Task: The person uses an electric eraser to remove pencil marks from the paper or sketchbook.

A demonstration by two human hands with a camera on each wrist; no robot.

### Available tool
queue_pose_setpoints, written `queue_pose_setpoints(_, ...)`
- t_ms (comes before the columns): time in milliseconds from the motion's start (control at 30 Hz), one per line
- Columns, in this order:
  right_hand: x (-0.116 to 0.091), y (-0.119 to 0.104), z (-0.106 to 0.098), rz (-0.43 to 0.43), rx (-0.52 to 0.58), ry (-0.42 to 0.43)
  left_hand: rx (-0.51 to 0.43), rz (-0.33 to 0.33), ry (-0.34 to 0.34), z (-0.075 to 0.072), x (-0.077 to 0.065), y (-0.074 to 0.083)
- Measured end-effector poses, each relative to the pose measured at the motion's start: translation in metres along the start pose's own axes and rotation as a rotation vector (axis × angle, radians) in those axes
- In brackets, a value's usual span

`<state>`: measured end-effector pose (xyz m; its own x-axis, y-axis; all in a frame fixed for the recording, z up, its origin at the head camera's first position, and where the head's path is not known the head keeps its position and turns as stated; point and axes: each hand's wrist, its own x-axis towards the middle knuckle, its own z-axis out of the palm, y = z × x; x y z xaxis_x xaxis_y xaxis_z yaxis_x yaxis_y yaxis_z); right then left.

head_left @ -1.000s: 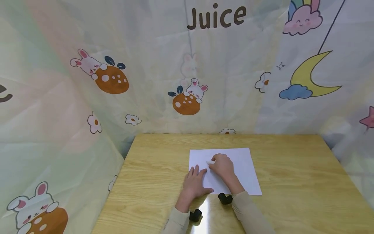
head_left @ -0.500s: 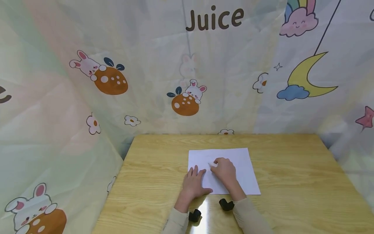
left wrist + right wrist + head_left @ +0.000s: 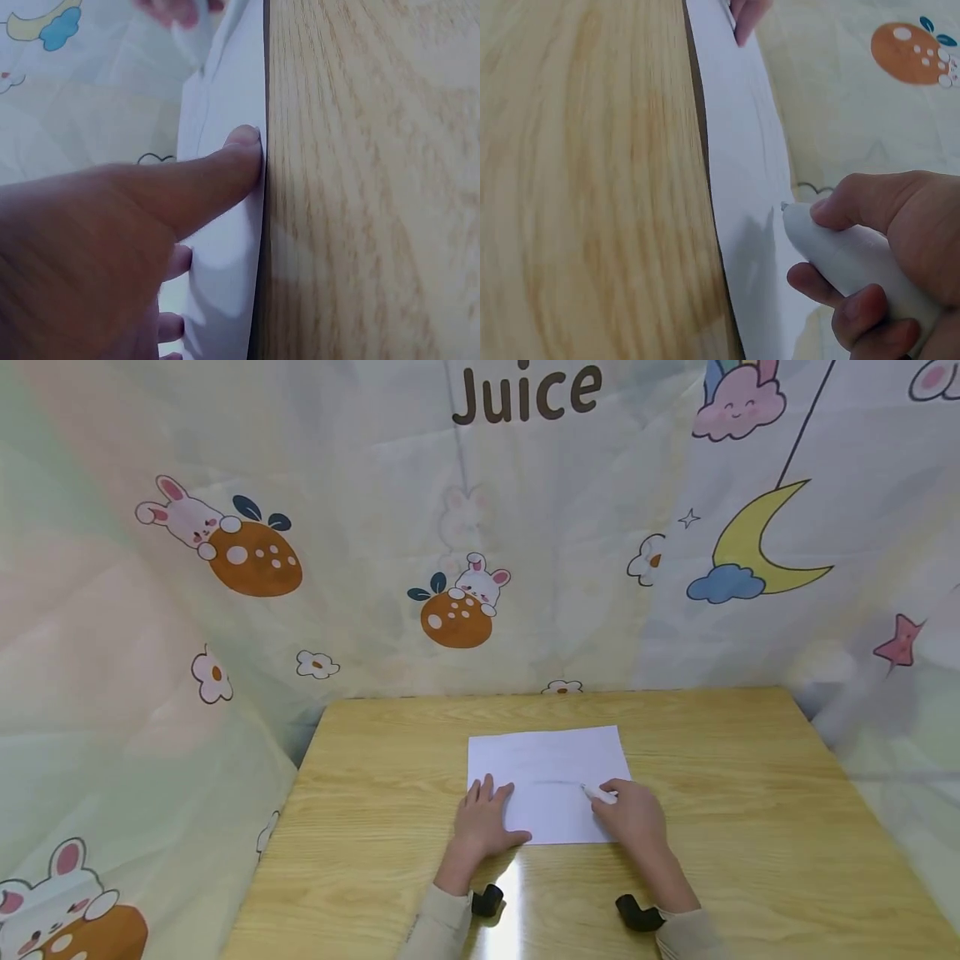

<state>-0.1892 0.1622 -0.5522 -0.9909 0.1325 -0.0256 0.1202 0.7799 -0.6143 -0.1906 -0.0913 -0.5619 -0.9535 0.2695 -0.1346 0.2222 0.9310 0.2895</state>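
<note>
A white sheet of paper (image 3: 543, 750) lies on the wooden table. Fingers spread, my left hand (image 3: 483, 821) rests on the sheet's left part, its thumb near the front edge. My right hand (image 3: 637, 818) grips a thick white pen-like tool (image 3: 855, 259) over the sheet's right side. Its small narrow tip points left and is at or just above the paper; the exact kind cannot be told. A faint grey line (image 3: 553, 782) runs across the paper to the left of the tip. In the right wrist view, thumb and curled fingers wrap the tool's body.
The wooden table (image 3: 750, 802) extends on both sides of the sheet. Behind it hangs a cloth backdrop (image 3: 360, 568) printed with rabbits, flowers and a moon. A black wrist device (image 3: 489, 901) sits at the left cuff, another black device (image 3: 637, 913) at the right.
My right hand has moved with the white tool rightward across the paper, and a faint line now shows behind it. The left hand stays on the sheet; the head view has shifted slightly.
</note>
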Motion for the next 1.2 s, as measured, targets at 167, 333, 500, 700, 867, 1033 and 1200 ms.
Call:
queue_pose_setpoints(167, -0.004, 0.007, -0.001, -0.024, -0.007, -0.006, 0.006, 0.002, 0.006, 0.002, -0.006, 0.001)
queue_pose_setpoints(333, -0.013, 0.006, 0.005, 0.017, -0.060, -0.050, 0.004, -0.003, -0.011, 0.021, -0.013, 0.005)
queue_pose_setpoints(500, -0.006, -0.004, 0.005, -0.017, -0.087, -0.020, 0.017, -0.022, 0.019, 0.016, -0.008, 0.005)
queue_pose_setpoints(700, 0.004, -0.016, 0.002, -0.009, -0.119, -0.033, 0.019, -0.032, 0.008, 0.004, -0.004, 0.001)
queue_pose_setpoints(867, 0.010, -0.020, 0.000, -0.040, -0.105, -0.042, 0.032, -0.039, 0.018, 0.004, -0.003, 0.000)
queue_pose_setpoints(1033, 0.011, -0.020, -0.003, -0.006, -0.122, -0.061, 0.040, -0.035, 0.015, 0.005, -0.003, 0.001)
queue_pose_setpoints(1200, 0.011, -0.019, -0.005, -0.048, -0.120, -0.052, 0.043, -0.033, 0.021, 0.006, -0.004, 0.004)
